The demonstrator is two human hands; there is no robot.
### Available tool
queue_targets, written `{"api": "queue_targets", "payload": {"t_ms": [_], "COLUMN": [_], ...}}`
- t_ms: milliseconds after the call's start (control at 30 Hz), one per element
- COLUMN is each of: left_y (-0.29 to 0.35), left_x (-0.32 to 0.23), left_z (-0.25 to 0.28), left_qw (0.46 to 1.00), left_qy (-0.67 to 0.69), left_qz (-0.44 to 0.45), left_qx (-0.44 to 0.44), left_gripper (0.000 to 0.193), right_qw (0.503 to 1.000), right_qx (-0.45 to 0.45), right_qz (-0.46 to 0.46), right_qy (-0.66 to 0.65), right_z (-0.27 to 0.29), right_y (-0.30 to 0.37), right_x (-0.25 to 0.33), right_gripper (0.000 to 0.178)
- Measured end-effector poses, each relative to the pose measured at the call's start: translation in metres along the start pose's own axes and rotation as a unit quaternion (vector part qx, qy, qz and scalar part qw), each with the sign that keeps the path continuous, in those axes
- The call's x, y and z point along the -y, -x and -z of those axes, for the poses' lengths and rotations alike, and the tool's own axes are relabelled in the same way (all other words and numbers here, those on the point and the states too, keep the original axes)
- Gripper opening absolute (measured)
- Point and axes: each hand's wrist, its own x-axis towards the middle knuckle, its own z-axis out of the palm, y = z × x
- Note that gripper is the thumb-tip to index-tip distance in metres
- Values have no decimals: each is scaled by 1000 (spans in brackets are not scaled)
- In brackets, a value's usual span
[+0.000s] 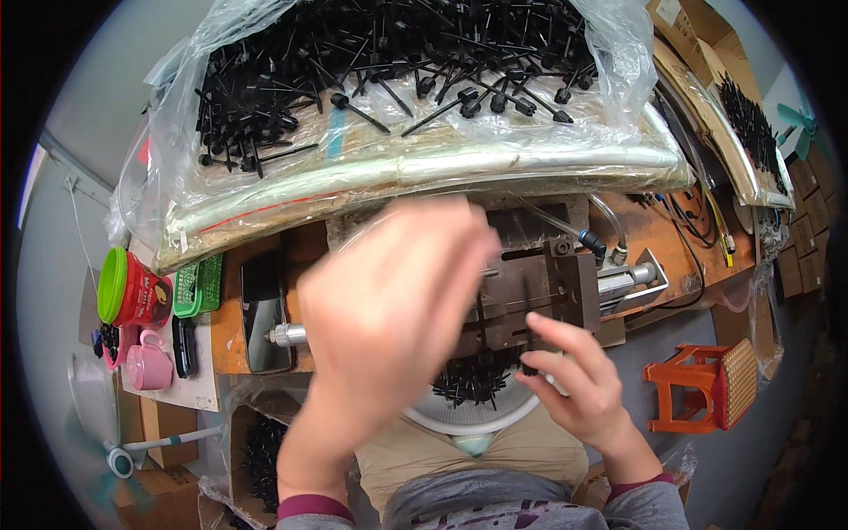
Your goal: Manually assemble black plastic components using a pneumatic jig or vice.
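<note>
My left hand (397, 291) is raised over the dark metal fixture (579, 283) and smeared by motion. Its fingers cannot be made out, nor whether anything is in them. Lower and to the right, my right hand (583, 384) pinches a small black stemmed plastic part (528, 369) by its head, with the thin stem pointing up in front of the fixture. Beneath the hands, a pale round basket (468, 424) rests at my lap with a pile of similar black parts in it. My left hand and forearm hide the fixture's left side.
A plastic-lined tray (424, 177) heaped with black stemmed parts spans the far side. An air cylinder (627, 283) with hoses sits right of the fixture. On the left are a phone (265, 309), a pink mug (150, 362) and a red tub (146, 296). An orange stool (693, 380) stands right.
</note>
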Motion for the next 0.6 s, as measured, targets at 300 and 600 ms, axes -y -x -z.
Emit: {"api": "queue_targets", "payload": {"t_ms": [300,600], "left_y": [-79,-82], "left_x": [77,76], "left_z": [-54,-27], "left_qw": [952,962], "left_qy": [-278,-250], "left_qz": [27,-17], "left_qx": [124,111], "left_gripper": [19,16], "right_qw": [988,983], "right_qx": [56,89], "right_qz": [60,44], "right_qy": [130,153], "right_z": [-35,-27], "right_y": [-12,-16], "right_x": [7,10], "right_gripper": [14,16]}}
